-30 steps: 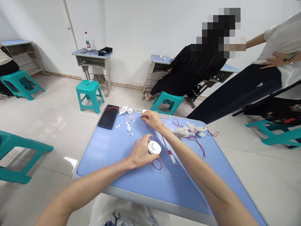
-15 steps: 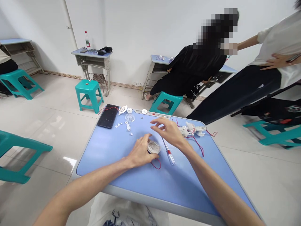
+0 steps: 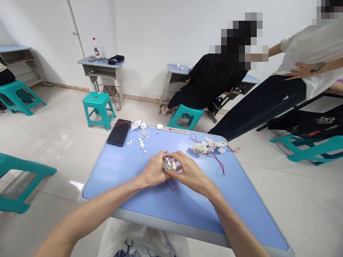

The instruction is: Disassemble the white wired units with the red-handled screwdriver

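Near the middle of the blue desk (image 3: 128, 196), a small round clear-and-whitish plastic case (image 3: 169, 164) sits between my hands. My left hand (image 3: 153, 171) curls around its left side. From the right, my right hand (image 3: 191, 175) closes thumb and fingers on its rim. A red cord loop (image 3: 173, 185) shows just below the case on the desk. Fingers cover part of the case, and its inner parts are too small to make out. Beyond my hands lie a clear round cover (image 3: 143, 133) and several little white plastic pieces (image 3: 142, 145).
A black phone (image 3: 119, 132) lies at the desk's far left corner, a red cord across it. White plastic assemblies (image 3: 199, 147) with red cords are at the far right. Ahead, a person in black (image 3: 214, 78) sits and another person (image 3: 294, 67) stands. A green stool (image 3: 98, 101) is at left.
My right hand has come down leftward onto the round plastic case, which my left hand was holding. The clear stick with a red band, earlier beside the case, is no longer visible.
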Motion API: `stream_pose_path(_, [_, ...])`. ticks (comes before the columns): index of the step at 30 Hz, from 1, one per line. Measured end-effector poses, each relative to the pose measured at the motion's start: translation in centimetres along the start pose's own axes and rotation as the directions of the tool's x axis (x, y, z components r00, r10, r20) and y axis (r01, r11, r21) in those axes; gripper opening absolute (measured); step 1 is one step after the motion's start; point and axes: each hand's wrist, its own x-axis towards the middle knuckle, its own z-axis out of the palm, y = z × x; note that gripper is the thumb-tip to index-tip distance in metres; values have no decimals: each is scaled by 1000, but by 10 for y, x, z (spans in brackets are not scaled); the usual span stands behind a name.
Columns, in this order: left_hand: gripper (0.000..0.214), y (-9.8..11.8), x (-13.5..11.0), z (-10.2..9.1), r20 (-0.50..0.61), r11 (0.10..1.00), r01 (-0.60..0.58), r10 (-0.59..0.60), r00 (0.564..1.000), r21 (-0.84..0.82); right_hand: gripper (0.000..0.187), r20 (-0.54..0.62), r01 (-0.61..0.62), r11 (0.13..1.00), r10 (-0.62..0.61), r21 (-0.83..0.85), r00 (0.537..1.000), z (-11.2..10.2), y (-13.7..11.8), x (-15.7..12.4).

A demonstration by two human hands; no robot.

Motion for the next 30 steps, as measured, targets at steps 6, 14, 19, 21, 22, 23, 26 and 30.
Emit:
stream_pose_path(6, [81,-3,2,1,26,1000,-24,24,999,14,34,14,-25,998,26,-55,1000,2,0,-1])
stream_pose_path(14, [65,-6,5,-10,113,998,-50,54,992,-38,32,35,7,996,-5,-84,999,-3,1,-5])
stream_pose_path(19, [58,-5,5,-14,147,991,-65,83,986,-119,39,45,-2,997,5,-73,999,-3,6,-6])
stream_pose_path(21, [56,-4,5,-14,145,989,-65,84,986,-134,42,59,2,997,3,-76,998,-3,8,-7])
stream_pose_path(22, [57,-4,5,-14,141,989,-63,81,987,-133,43,62,7,997,-2,-82,998,-2,8,-7])
stream_pose_path(23, [59,-4,5,-14,140,990,-61,79,987,-131,43,60,14,996,-8,-92,998,-2,8,-7])
stream_pose_path(26, [63,-4,5,-13,132,991,-51,67,989,-122,38,36,31,990,-26,-141,999,-1,6,-8])
stream_pose_path(30, [62,-3,5,-13,106,988,-29,45,993,-151,35,20,50,974,-46,-219,999,1,4,-8])
